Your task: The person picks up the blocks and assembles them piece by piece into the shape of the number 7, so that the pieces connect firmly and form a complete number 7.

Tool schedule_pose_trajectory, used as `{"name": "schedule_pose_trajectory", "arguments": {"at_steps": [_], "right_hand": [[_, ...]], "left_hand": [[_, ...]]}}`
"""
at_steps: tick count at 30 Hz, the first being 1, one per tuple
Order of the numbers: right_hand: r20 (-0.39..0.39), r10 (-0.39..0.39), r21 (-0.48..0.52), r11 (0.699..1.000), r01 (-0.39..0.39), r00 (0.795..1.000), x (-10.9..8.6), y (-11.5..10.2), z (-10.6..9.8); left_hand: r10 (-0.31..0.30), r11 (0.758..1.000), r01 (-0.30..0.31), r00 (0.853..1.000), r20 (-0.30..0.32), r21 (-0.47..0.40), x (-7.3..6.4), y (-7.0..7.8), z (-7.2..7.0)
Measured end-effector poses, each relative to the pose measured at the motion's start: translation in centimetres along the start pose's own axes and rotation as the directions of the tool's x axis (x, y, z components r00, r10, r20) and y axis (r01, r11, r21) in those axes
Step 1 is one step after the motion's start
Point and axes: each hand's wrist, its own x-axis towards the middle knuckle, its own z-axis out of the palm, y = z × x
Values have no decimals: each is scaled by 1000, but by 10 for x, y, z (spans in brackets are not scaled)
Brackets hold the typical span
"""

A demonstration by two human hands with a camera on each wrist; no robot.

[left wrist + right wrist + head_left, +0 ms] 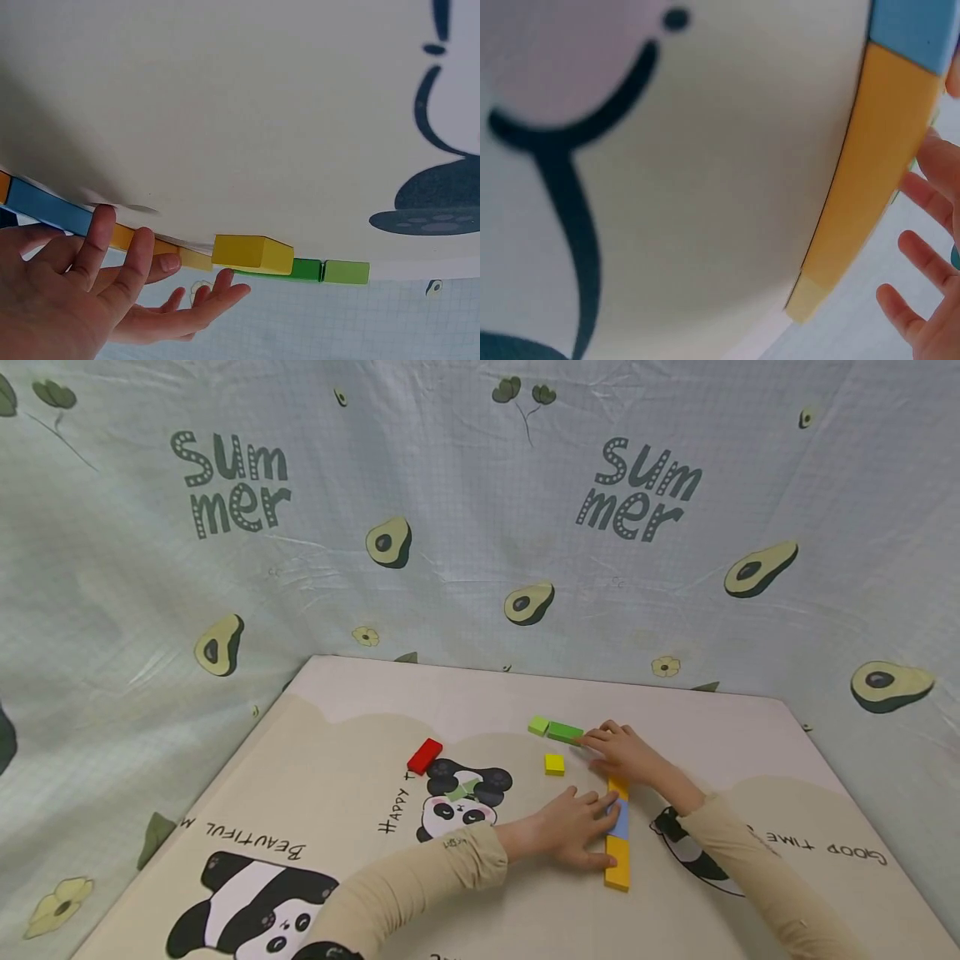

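A straight row of blocks lies on the tabletop: a near orange block (pixel 617 864), a blue block (pixel 619 820), a far orange block (pixel 618 787) and a pale yellow block (pixel 196 259) at the far end. My left hand (pixel 573 828) reaches over from the left, its spread fingers resting against the row around the blue and near orange blocks. Beyond it, my right hand (pixel 628 753) hovers by the far end with fingers extended; in the head view it covers the pale yellow block. A green block (pixel 564 732) lies just left of its fingertips.
A light green block (pixel 537 725) sits beside the green one. Between the hands and the panda print stands a yellow block (pixel 554 765). Farther left lies a red block (pixel 425 757). A printed curtain (pixel 450 485) rises behind the table's (pixel 360 693) back edge.
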Motion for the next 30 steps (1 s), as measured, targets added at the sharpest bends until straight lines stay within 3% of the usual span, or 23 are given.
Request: {"name": "schedule_pose_trajectory", "arguments": {"at_steps": [6, 12, 20, 30], "right_hand": [[-52, -66, -54, 996, 64, 996, 1, -4, 2], [-45, -118, -63, 991, 115, 992, 3, -8, 4], [-64, -230, -140, 966, 219, 971, 9, -14, 4], [-15, -257, -206, 946, 249, 966, 21, -18, 7]], "left_hand": [[-1, 1000, 1, 1000, -18, 25, 1, -1, 1], [3, 1000, -3, 1000, -22, 16, 0, -1, 2], [9, 1000, -9, 1000, -19, 6, 0, -1, 2], [2, 1000, -2, 1000, -20, -6, -1, 0, 0]]}}
